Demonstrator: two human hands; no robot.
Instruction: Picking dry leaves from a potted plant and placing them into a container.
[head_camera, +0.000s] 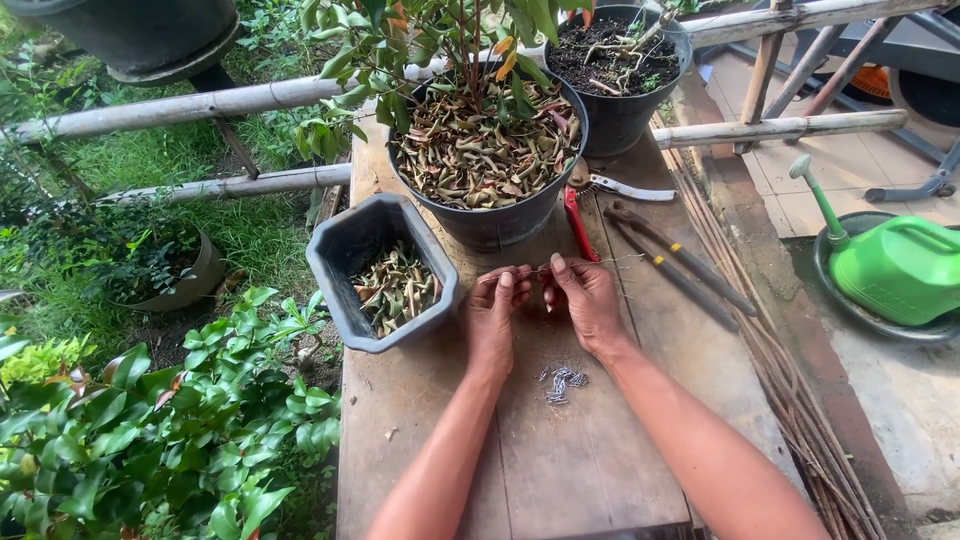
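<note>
Both hands sit mid-table, left hand (492, 318) and right hand (588, 300) close together, fingertips pinching a thin wire (610, 262). Ahead blocked: big pot (500, 215) just beyond fingers, second pot (625, 110) behind it. Left of left hand the tray (345, 265) stands close, narrow gap between. Right of right hand red pruner (580, 225) and long shears (680, 265) lie on the boards, near. Small wire pile (562, 384) between the forearms. Bare table (560, 470) toward the body, open passage. Stick bundle (800, 400) along right edge.
</note>
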